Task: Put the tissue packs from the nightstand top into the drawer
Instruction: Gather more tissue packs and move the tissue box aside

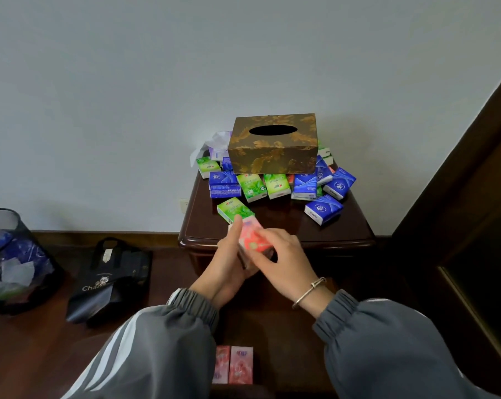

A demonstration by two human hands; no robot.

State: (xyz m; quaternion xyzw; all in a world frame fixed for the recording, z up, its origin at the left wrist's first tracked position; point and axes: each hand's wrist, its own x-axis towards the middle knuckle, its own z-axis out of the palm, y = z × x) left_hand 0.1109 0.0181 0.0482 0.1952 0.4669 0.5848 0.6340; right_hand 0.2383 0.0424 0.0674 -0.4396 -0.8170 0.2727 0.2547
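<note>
Your dark wooden nightstand (355, 226) carries the gold-patterned tissue box (272, 148) at the back. The blue and green packs (275, 185) are heaped around its base, so most of the load is not yet moved. Down between your sleeves lies what looks like the open drawer (286, 355), with two pink packs (234, 364) side by side inside. A lone green pack (233, 210) sits near the front edge, just beyond your hands. Your left hand (223, 263) cups a pink pack (253, 237) from the side with the thumb (237, 228) upright against it. Your right hand (283, 254) comes over the top, its fingers (268, 234) bent and closed on the wrapper. Both hands grip it, likely to square it before it goes down.
</note>
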